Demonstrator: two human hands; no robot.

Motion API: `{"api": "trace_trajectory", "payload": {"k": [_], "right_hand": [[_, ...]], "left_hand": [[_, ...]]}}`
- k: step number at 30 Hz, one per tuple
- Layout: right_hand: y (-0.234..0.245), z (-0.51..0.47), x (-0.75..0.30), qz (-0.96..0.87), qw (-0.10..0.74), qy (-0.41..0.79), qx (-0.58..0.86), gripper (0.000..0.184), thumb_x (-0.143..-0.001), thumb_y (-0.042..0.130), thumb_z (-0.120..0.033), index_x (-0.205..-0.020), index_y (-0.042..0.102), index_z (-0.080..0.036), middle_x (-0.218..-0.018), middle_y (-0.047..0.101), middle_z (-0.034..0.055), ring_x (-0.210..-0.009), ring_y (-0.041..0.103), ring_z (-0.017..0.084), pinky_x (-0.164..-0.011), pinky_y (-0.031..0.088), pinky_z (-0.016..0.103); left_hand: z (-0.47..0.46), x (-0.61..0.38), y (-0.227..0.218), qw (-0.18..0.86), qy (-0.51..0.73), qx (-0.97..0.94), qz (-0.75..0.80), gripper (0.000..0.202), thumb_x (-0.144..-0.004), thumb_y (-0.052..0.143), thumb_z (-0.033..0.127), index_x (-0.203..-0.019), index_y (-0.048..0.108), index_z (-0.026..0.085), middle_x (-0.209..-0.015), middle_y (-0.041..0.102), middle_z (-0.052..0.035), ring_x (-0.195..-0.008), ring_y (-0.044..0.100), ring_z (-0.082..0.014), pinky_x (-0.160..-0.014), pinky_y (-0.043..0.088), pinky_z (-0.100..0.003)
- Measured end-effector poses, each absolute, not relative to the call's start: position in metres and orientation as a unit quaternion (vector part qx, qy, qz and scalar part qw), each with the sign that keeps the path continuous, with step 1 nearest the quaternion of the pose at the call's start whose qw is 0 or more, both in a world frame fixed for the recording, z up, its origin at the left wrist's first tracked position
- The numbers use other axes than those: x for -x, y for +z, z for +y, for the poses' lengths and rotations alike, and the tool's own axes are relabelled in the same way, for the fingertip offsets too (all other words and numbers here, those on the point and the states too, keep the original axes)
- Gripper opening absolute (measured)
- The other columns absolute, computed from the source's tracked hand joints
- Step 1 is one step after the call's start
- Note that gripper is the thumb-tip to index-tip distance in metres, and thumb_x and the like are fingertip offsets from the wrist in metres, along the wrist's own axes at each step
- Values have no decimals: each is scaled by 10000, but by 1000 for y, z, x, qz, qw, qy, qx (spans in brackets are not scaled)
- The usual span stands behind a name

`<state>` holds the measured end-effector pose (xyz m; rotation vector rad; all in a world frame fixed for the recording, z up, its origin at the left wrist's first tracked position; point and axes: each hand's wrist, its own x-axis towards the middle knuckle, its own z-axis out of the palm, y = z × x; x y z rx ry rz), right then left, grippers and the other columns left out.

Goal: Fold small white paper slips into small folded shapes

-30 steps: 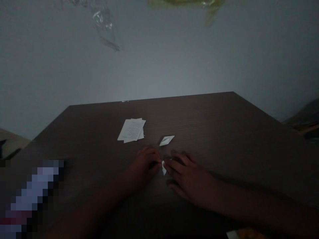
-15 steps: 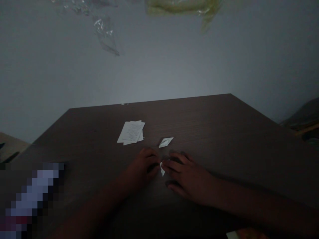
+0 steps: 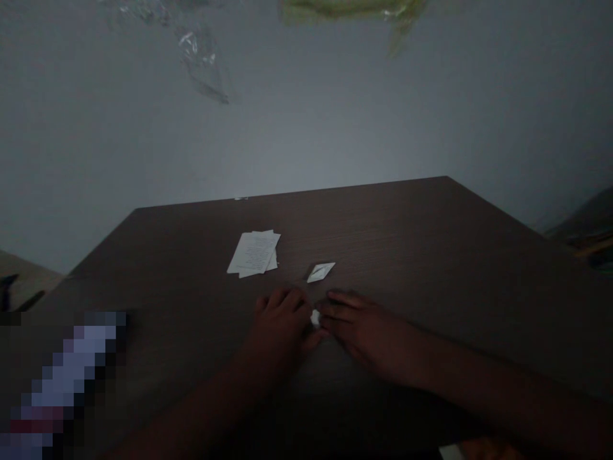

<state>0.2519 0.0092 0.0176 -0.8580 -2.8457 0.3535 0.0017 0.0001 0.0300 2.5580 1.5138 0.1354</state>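
Since the left hand (image 3: pixel 287 326) has closed in over the small white paper piece (image 3: pixel 315 318), its thumb now reaching toward the fingers of the right hand (image 3: pixel 371 332), the pointed tail that showed below is hidden, and the piece appears to be worked from both sides. It sits on the bench (image 3: pixel 407 236) between the hands, well apart from the far edge. The left grip curls about it and the right grip lies with fingers extended against it; whether either truly pinches, I cannot tell in this dimness. Just beyond the fingertips rests a folded paper diamond (image 3: pixel 320 272); farther toward the far left corner lie overlapping printed sheets (image 3: pixel 253 252). The widest span for moving runs from the right hand to the right edge.
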Motion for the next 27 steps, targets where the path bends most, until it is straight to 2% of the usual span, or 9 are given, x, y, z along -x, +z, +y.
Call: {"api": "trace_trajectory", "payload": {"k": [3, 6, 11, 16, 20, 27], "right_hand": [[19, 13, -254, -928, 55, 108, 352, 431, -1152, 657, -183, -1556, 806, -208, -1773, 658, 163, -1711, 531, 439, -1342, 528, 668], [20, 16, -255, -913, 52, 86, 396, 388, -1167, 647, -209, -1499, 848, -222, -1761, 661, 185, -1678, 560, 478, -1301, 542, 714], [21, 15, -253, -907, 57, 54, 414, 381, -1164, 667, -236, -1497, 851, -236, -1732, 688, 192, -1630, 603, 491, -1242, 578, 712], [21, 13, -248, -909, 53, 37, 412, 379, -1179, 655, -270, -1508, 834, -216, -1703, 707, 211, -1595, 621, 493, -1216, 586, 705], [22, 14, -244, -902, 54, 62, 423, 375, -1180, 690, -340, -1508, 827, -222, -1705, 705, 206, -1584, 625, 481, -1211, 584, 694], [24, 16, -243, -895, 69, 107, 427, 348, -1181, 718, -424, -1400, 868, -200, -1697, 714, 195, -1541, 655, 460, -1220, 577, 680]], "left_hand": [[0, 0, 29, 83, 52, -857, 507, 153, -1036, 918, 284, -1148, 832, 225, -1398, 827, -121, -1340, 691, -431, -1071, 580, -629], [-1, 3, 26, 70, 73, -864, 493, 129, -1025, 926, 272, -1098, 826, 236, -1362, 834, -102, -1293, 697, -409, -1057, 576, -602], [-3, 8, 21, 60, 101, -871, 477, 89, -1049, 889, 286, -1090, 824, 240, -1348, 832, -110, -1294, 688, -407, -1057, 569, -588], [4, 19, 13, 109, 127, -873, 457, 106, -1029, 848, 200, -1118, 854, 259, -1354, 813, -86, -1305, 687, -379, -1088, 555, -577], [8, 21, 13, 113, 116, -886, 434, 169, -1056, 789, 121, -1108, 876, 256, -1316, 829, -74, -1291, 691, -362, -1095, 544, -571], [4, 13, 11, 76, 109, -903, 409, 167, -1104, 738, 112, -1100, 850, 236, -1312, 845, -77, -1313, 689, -366, -1104, 534, -558]]}}
